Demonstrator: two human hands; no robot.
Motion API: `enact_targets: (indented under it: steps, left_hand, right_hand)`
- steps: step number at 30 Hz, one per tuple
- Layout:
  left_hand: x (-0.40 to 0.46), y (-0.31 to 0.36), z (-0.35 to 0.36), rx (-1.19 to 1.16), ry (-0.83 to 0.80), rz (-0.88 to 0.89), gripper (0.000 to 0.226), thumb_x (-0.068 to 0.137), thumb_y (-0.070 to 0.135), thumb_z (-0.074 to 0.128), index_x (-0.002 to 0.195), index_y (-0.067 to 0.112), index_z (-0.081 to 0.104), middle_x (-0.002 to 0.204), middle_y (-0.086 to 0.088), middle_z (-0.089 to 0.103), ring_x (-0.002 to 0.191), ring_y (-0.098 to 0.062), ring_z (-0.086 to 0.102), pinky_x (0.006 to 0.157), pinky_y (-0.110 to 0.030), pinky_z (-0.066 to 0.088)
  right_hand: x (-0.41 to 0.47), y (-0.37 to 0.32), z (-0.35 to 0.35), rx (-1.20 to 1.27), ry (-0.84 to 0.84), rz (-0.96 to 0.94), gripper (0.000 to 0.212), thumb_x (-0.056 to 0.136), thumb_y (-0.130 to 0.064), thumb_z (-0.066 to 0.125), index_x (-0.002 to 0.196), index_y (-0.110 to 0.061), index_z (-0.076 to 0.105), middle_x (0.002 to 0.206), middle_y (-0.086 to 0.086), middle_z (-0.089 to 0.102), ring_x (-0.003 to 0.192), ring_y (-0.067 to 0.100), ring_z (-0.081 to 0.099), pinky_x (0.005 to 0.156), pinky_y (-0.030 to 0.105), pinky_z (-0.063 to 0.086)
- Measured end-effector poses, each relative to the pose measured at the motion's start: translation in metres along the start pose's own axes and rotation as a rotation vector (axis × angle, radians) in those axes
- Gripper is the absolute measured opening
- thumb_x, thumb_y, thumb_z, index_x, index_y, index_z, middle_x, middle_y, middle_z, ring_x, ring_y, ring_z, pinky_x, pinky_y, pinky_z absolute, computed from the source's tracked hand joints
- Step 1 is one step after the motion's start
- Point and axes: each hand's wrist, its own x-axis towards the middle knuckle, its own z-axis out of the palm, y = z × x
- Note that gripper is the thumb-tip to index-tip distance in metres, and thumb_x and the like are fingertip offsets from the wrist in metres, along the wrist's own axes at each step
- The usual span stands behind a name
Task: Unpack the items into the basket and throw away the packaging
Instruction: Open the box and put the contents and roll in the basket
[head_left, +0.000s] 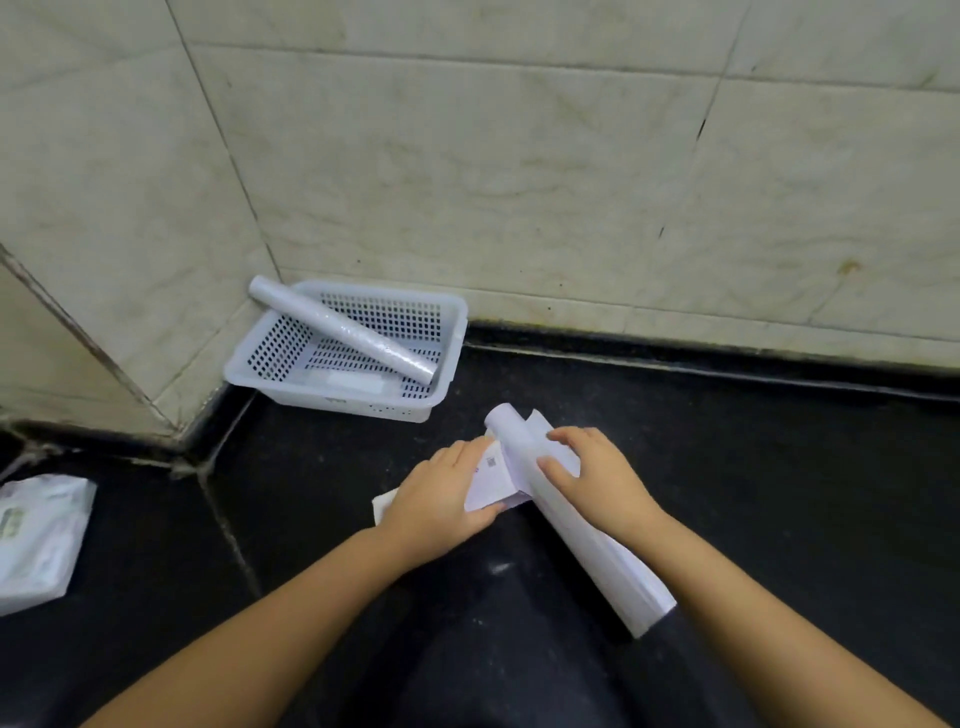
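Observation:
A white perforated basket (260, 382) stands in the corner on the dark floor, with one white roll (343, 330) lying slantwise across it. In front of me a second long white roll (597, 551) lies on the floor, partly inside its white paper packaging (491, 475), which carries a small printed code. My right hand (597, 478) grips the roll near its far end. My left hand (441, 493) holds the loose flap of the packaging beside it. Both hands are close together, just right of the basket's front corner.
A white plastic package with green print (39, 535) lies on the floor at the far left. Tiled walls meet in a corner behind the basket. A raised dark ledge (727, 364) runs along the wall's foot. Dark floor stretches to the right.

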Motion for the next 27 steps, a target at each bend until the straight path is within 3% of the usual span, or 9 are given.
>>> enact_targets:
  steps: [2,4,8,16,20,22,23,25,27]
  left_hand:
    - [0.003,0.011,-0.013,0.013,0.086,0.085,0.056,0.082,0.055,0.058,0.128,0.028,0.042,0.115,0.009,0.054,0.102,-0.013,0.052,0.087,-0.032,0.043]
    - [0.005,0.017,-0.023,0.034,0.129,0.135,0.058,0.082,0.049,0.058,0.132,0.026,0.039,0.121,0.008,0.053,0.108,-0.013,0.05,0.092,-0.031,0.041]
    - [0.003,0.024,-0.033,0.082,0.183,0.205,0.059,0.082,0.044,0.059,0.134,0.027,0.037,0.125,0.007,0.052,0.111,-0.014,0.049,0.091,-0.025,0.033]
    - [0.003,0.034,-0.046,0.184,0.169,0.288,0.06,0.083,0.043,0.057,0.136,0.03,0.034,0.131,0.009,0.049,0.119,-0.012,0.044,0.098,-0.027,0.03]
    - [0.004,0.035,-0.058,-0.015,0.187,0.225,0.058,0.082,0.041,0.063,0.132,0.033,0.035,0.126,0.014,0.047,0.117,-0.006,0.042,0.1,-0.025,0.031]
    - [0.003,0.036,-0.063,-0.101,0.169,0.218,0.059,0.081,0.039,0.066,0.131,0.036,0.036,0.123,0.02,0.044,0.116,0.0,0.041,0.098,-0.019,0.03]
    - [0.002,0.038,-0.064,-0.124,0.151,0.22,0.059,0.08,0.038,0.067,0.131,0.037,0.036,0.122,0.022,0.043,0.116,0.002,0.04,0.098,-0.016,0.03]
    - [0.002,0.041,-0.066,-0.177,0.137,0.219,0.059,0.08,0.039,0.067,0.13,0.039,0.036,0.121,0.023,0.043,0.115,0.005,0.04,0.097,-0.012,0.032]
    - [0.001,0.043,-0.067,-0.243,0.142,0.205,0.059,0.08,0.039,0.069,0.127,0.047,0.036,0.12,0.025,0.044,0.116,0.007,0.04,0.097,-0.008,0.032]
  right_hand:
    - [-0.003,-0.019,-0.013,0.216,-0.094,-0.008,0.029,0.087,-0.035,0.057,0.114,-0.026,0.056,0.115,-0.001,0.061,0.095,0.009,0.06,0.08,0.023,0.047]
    - [-0.007,-0.03,-0.024,0.354,-0.158,0.003,0.022,0.085,-0.035,0.057,0.105,-0.027,0.055,0.104,-0.004,0.065,0.085,0.01,0.064,0.075,0.028,0.055]
    - [-0.011,-0.037,-0.042,0.374,-0.198,-0.047,0.026,0.083,-0.037,0.061,0.105,-0.027,0.051,0.105,-0.003,0.064,0.093,0.016,0.066,0.073,0.034,0.06]
    - [-0.011,-0.043,-0.057,0.303,-0.226,-0.133,0.033,0.082,-0.031,0.06,0.11,-0.025,0.044,0.099,-0.004,0.067,0.079,0.008,0.068,0.065,0.027,0.061]
    - [-0.005,-0.038,-0.075,0.457,-0.138,-0.128,0.018,0.085,-0.022,0.055,0.102,-0.028,0.053,0.101,0.0,0.062,0.069,0.003,0.064,0.055,0.02,0.056]
    - [-0.004,-0.034,-0.086,0.462,-0.089,-0.106,0.026,0.086,-0.022,0.057,0.11,-0.029,0.051,0.103,0.003,0.062,0.071,0.002,0.062,0.054,0.016,0.051]
    - [-0.004,-0.033,-0.09,0.356,-0.063,-0.123,0.037,0.085,-0.026,0.06,0.12,-0.03,0.046,0.108,0.001,0.062,0.078,0.003,0.061,0.059,0.016,0.049]
    - [-0.002,-0.031,-0.092,0.01,0.015,-0.243,0.063,0.083,-0.034,0.063,0.138,-0.032,0.032,0.126,-0.003,0.054,0.108,0.012,0.055,0.086,0.024,0.047]
    - [-0.003,-0.036,-0.093,-0.279,0.119,-0.452,0.067,0.084,-0.036,0.061,0.142,-0.034,0.028,0.138,-0.006,0.045,0.128,0.016,0.041,0.109,0.037,0.032]
